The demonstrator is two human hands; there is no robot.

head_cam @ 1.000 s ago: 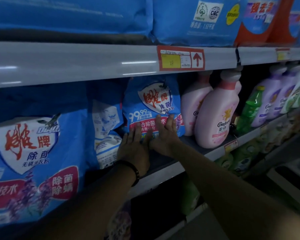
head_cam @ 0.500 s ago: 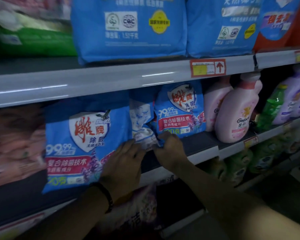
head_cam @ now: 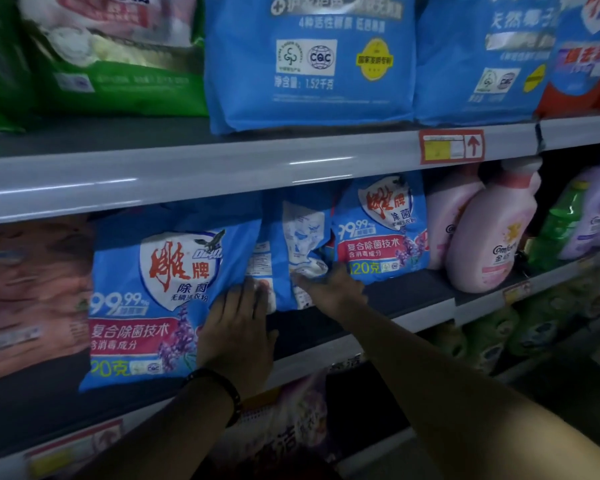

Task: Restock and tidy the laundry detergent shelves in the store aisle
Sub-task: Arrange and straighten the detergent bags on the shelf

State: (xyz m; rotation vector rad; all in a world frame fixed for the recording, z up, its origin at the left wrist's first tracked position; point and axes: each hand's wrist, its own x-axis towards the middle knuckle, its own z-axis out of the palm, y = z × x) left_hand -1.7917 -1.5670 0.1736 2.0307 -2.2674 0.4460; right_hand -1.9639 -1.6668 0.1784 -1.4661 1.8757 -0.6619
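Shelf (head_cam: 222, 174), hands flat (fingers (head_cam: 236, 296) spread) on bags (head_cam: 291, 258)

You are facing the middle shelf (head_cam: 413, 299), where a front detergent bag (head_cam: 160, 299) is standing left, a turned bag (head_cam: 291, 258) beside it, another bag (head_cam: 381, 230) further right, then bottles (head_cam: 489, 233); larger bags (head_cam: 309, 60) are sitting on the shelf above

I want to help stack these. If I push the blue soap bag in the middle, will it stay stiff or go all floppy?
Probably floppy: the middle blue bag looks creased and crumpled where the right hand presses it. It may slump sideways, since it already stands turned between its neighbours. Its glossy surface could be a bit slippery.
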